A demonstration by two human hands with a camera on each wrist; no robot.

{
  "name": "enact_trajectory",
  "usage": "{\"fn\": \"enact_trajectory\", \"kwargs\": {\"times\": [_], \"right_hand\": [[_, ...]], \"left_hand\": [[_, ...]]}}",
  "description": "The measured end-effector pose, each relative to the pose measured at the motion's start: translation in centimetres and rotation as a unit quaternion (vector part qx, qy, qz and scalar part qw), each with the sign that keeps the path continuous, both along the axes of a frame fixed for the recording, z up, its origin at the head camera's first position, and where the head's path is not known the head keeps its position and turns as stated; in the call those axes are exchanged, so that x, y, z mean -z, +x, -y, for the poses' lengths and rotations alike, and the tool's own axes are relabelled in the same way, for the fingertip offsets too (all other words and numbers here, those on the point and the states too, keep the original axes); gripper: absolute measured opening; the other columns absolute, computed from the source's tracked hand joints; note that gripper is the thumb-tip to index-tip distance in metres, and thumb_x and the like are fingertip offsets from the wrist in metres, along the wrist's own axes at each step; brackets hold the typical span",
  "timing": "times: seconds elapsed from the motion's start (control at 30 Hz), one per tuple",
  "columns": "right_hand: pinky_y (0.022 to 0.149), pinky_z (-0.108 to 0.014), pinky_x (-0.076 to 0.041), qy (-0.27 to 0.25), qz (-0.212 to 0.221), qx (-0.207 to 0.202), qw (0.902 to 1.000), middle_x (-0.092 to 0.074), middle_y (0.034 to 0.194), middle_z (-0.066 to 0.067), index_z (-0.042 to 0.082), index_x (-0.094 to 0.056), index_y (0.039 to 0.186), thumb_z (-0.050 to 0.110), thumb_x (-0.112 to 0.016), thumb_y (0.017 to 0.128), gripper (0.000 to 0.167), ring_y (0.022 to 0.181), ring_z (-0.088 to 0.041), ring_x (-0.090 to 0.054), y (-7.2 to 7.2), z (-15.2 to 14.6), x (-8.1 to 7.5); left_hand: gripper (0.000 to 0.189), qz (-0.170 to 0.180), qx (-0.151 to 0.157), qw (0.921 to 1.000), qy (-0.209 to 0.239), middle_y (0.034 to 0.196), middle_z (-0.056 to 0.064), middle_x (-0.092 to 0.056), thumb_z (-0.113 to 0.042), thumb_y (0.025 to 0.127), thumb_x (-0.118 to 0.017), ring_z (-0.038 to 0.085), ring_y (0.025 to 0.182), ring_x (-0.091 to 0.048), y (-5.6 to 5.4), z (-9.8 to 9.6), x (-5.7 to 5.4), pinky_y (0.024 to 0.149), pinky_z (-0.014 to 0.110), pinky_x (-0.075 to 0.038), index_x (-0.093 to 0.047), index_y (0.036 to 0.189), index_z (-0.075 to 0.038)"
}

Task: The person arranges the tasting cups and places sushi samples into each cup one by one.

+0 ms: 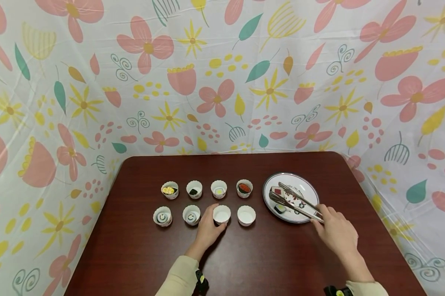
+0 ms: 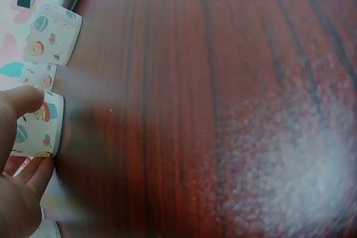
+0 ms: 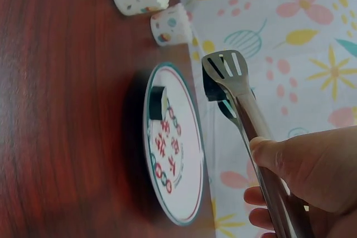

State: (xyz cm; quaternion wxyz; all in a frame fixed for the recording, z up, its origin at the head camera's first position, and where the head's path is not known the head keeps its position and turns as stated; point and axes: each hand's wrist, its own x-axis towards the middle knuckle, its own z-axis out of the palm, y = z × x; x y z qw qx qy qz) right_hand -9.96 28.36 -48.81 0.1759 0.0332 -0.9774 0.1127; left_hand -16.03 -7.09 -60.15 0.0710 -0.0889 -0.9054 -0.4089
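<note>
My left hand [image 1: 207, 231] holds a white paper cup [image 1: 222, 214], third from the left in the front row, with thumb and fingers at its sides. The left wrist view shows the printed pattern on this cup [image 2: 44, 118]. My right hand [image 1: 337, 232] grips metal tongs [image 3: 254, 116] over the round plate [image 1: 300, 186]. Between the slotted tips is a dark-wrapped sushi piece [image 3: 211, 88], its reddish top [image 1: 277, 190] visible from above. A second sushi piece [image 1: 280, 209], dark-sided with a pale face, lies on the plate.
Several more cups stand in two rows: one with yellow topping [image 1: 169, 190], one with a dark piece [image 1: 194, 191], one with a pale yellow piece [image 1: 219, 190], one with red topping [image 1: 244, 188]. Two front cups [image 1: 162, 216] [image 1: 191, 215] contain rolls. Another white cup [image 1: 246, 216] stands near the plate.
</note>
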Motion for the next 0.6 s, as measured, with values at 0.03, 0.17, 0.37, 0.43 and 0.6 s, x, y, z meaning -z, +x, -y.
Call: {"fn": "enact_trajectory", "kwargs": {"times": [0.03, 0.17, 0.37, 0.43, 0.6], "right_hand": [[0.046, -0.047, -0.038, 0.002, 0.004, -0.001, 1.0, -0.058, 0.081, -0.015, 0.007, -0.056, 0.106, 0.018, -0.074, 0.072, 0.04, 0.067, -0.04, -0.054, -0.1, 0.2, -0.1], [0.05, -0.048, -0.04, 0.012, 0.021, -0.005, 0.9997, -0.058, 0.085, -0.015, 0.008, -0.055, 0.11, 0.02, -0.072, 0.075, 0.041, 0.071, -0.04, -0.055, -0.5, 1.0, -0.3], [0.053, -0.047, -0.042, 0.015, 0.025, -0.018, 0.9994, -0.059, 0.087, -0.014, 0.008, -0.055, 0.112, 0.021, -0.072, 0.076, 0.042, 0.073, -0.037, -0.056, -1.1, 2.3, -0.6], [0.053, -0.046, -0.042, 0.014, 0.021, -0.021, 0.9994, -0.059, 0.086, -0.013, 0.008, -0.056, 0.111, 0.021, -0.072, 0.075, 0.041, 0.073, -0.037, -0.056, -1.3, 2.7, -0.6], [0.054, -0.047, -0.043, 0.011, 0.004, -0.031, 0.9995, -0.058, 0.083, -0.011, 0.009, -0.057, 0.108, 0.019, -0.073, 0.074, 0.04, 0.072, -0.037, -0.057, -1.6, 3.8, -0.8]], "left_hand": [[0.069, -0.004, 0.0, 1.0, 0.0, 0.124, 0.008, -0.054, -0.015, 0.068, -0.078, 0.024, 0.114, -0.053, 0.0, 0.0, 0.0, 0.09, 0.041, -0.044, -0.045, 0.129, -0.01], [0.069, -0.005, -0.001, 1.0, 0.002, 0.123, 0.009, -0.054, -0.015, 0.068, -0.078, 0.024, 0.113, -0.053, 0.0, 0.0, 0.0, 0.09, 0.042, -0.044, -0.046, 0.129, -0.009], [0.069, -0.003, 0.0, 1.0, 0.002, 0.124, 0.009, -0.054, -0.016, 0.068, -0.077, 0.025, 0.113, -0.054, 0.0, 0.1, 0.0, 0.09, 0.042, -0.045, -0.046, 0.129, -0.009], [0.069, -0.004, -0.001, 1.0, 0.0, 0.124, 0.008, -0.054, -0.016, 0.069, -0.077, 0.025, 0.113, -0.054, 0.0, 0.1, 0.1, 0.09, 0.042, -0.045, -0.045, 0.129, -0.01], [0.07, -0.007, 0.0, 1.0, -0.001, 0.123, 0.008, -0.054, -0.016, 0.068, -0.078, 0.023, 0.113, -0.053, -0.1, 0.2, 0.1, 0.09, 0.041, -0.045, -0.045, 0.129, -0.011]]}}
